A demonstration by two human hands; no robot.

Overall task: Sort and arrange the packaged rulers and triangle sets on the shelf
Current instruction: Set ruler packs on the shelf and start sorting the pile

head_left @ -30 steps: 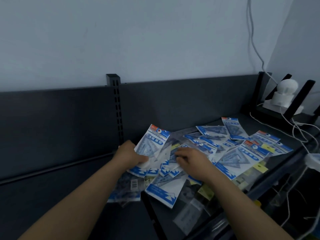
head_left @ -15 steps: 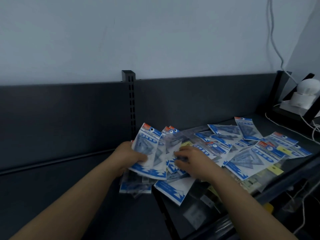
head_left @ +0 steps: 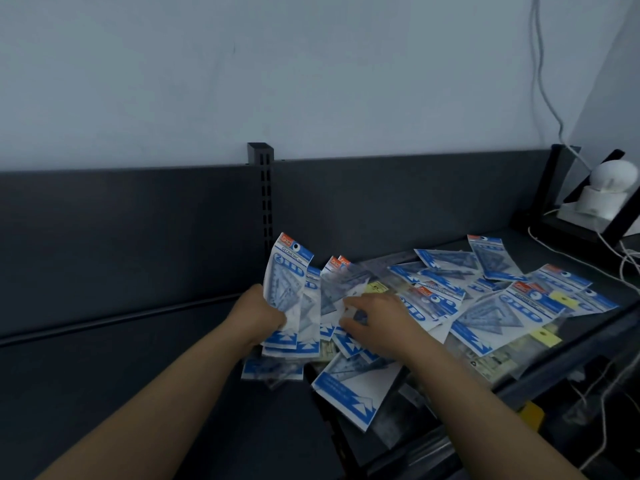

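Several blue-and-white triangle set packets (head_left: 498,306) lie scattered over the dark shelf (head_left: 104,358). My left hand (head_left: 258,315) grips a small upright stack of packets (head_left: 289,292), fanned and nearly vertical, near the shelf's slotted post. My right hand (head_left: 375,322) lies on the pile just right of that stack, fingers curled over a packet (head_left: 341,299) leaning against it. A larger packet (head_left: 353,386) lies flat below my right wrist. Clear ruler packs with yellow labels (head_left: 545,336) sit partly under the pile.
A slotted upright post (head_left: 265,202) divides the dark back panel. A white device (head_left: 604,192) on a black stand sits at the far right, with white cables (head_left: 627,258) trailing over the shelf's right end. Shelf front edge (head_left: 554,372) runs lower right.
My left hand has raised its packets from a slant to nearly upright. My right hand stays on the pile beside them. The camera view shifted left.
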